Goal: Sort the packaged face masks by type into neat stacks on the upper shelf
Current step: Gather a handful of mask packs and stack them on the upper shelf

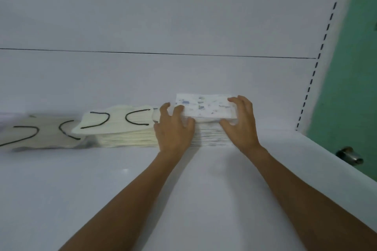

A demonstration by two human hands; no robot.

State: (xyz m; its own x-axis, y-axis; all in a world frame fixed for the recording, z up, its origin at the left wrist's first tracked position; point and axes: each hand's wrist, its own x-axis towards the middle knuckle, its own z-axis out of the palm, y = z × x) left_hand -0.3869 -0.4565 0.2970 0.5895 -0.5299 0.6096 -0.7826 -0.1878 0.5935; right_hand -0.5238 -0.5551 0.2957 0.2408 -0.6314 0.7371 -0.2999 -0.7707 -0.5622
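A stack of white packaged masks with a blue speckled print (207,108) stands on the white shelf (122,179), right of centre. My left hand (173,128) grips its left end with curled fingers over the top pack. My right hand (240,124) grips the right end, thumb on the front and fingers over the top. Just left of it sits a stack of cream masks with black ear loops (120,126). Further left lies a lower, darker beige pile of similar masks (42,134), blurred.
The shelf's white back panel (183,26) rises behind the stacks. A slotted upright (318,57) marks the shelf's right end, with a green wall (350,67) and a metal knob (349,155) beyond it.
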